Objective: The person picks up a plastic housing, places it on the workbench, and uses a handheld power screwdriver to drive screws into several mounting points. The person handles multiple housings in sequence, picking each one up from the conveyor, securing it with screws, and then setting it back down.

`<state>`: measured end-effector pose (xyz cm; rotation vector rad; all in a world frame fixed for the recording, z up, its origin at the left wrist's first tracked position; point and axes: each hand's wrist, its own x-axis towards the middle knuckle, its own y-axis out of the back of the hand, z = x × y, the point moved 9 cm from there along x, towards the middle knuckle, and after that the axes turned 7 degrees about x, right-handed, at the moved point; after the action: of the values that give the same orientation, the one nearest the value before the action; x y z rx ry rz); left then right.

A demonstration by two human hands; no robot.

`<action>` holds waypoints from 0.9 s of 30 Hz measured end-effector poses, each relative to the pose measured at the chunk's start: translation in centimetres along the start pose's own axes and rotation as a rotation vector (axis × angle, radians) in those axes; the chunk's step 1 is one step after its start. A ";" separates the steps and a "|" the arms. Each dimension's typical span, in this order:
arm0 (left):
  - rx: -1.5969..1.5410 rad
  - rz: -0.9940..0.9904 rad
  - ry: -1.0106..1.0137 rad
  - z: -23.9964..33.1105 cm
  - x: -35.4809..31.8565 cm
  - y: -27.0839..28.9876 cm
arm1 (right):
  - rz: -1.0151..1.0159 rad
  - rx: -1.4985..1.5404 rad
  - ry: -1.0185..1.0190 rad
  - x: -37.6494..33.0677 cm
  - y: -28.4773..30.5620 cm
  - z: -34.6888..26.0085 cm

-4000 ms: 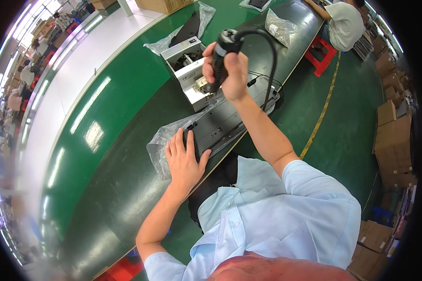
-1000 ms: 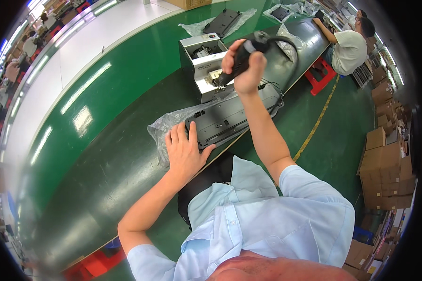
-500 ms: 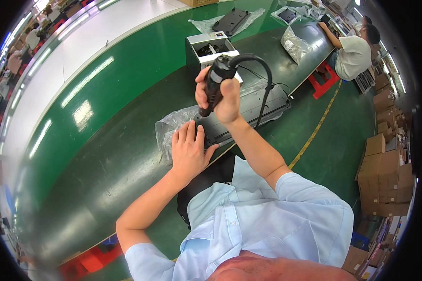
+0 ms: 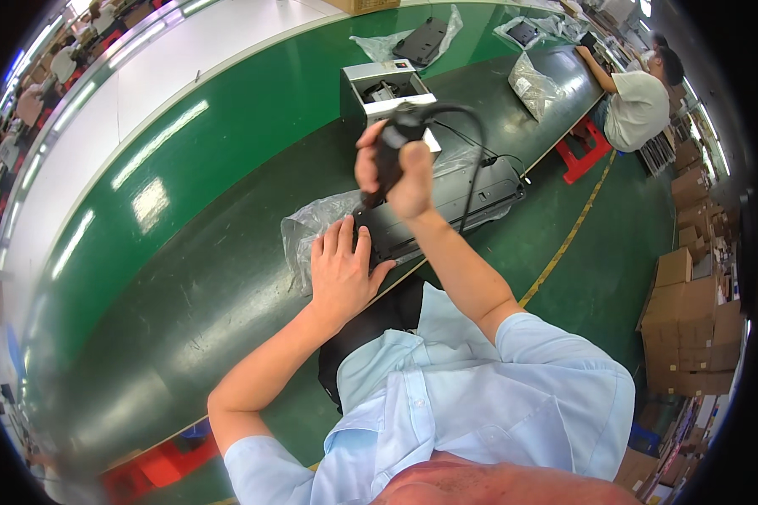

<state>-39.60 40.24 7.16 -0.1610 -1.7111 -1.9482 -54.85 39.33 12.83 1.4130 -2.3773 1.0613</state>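
Observation:
A black electric screwdriver (image 4: 392,156) with a thick cord is gripped in my right hand (image 4: 410,181), tilted with its tip pointing down. The tip is near the left end of a long dark panel (image 4: 455,198); motion blur hides whether it touches. My left hand (image 4: 341,269) lies flat with fingers stretched on that same end of the panel. Under and around the panel is a clear plastic bag (image 4: 299,231). Just beyond my right hand stands a white and black box-shaped feeder (image 4: 379,80) with an open top.
A red stool (image 4: 583,151) and a co-worker (image 4: 640,101) are at the far right of the green bench. A bag of small parts (image 4: 531,88) lies before them. Another dark panel (image 4: 421,40) rests on plastic at the back. Cardboard boxes (image 4: 682,320) are stacked at right.
The view has shifted slightly. My right hand and the screwdriver are now blurred by motion, still above the panel's left end. My left hand stays in place on the panel.

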 end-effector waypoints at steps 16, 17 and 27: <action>-0.077 -0.042 -0.047 0.2 0.4 -0.2 | 0.081 -0.177 0.227 1.7 5.0 -7.8; -0.074 -0.043 -0.047 0.3 0.4 0.0 | 0.099 -0.170 0.143 0.9 4.8 -7.2; -0.096 -0.060 -0.047 -0.1 0.5 -0.6 | -0.086 0.028 -0.169 -6.3 -2.3 -3.5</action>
<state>-40.31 40.00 6.85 -0.1939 -1.6702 -2.0879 -50.26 45.38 13.46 1.6601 -2.3980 0.9934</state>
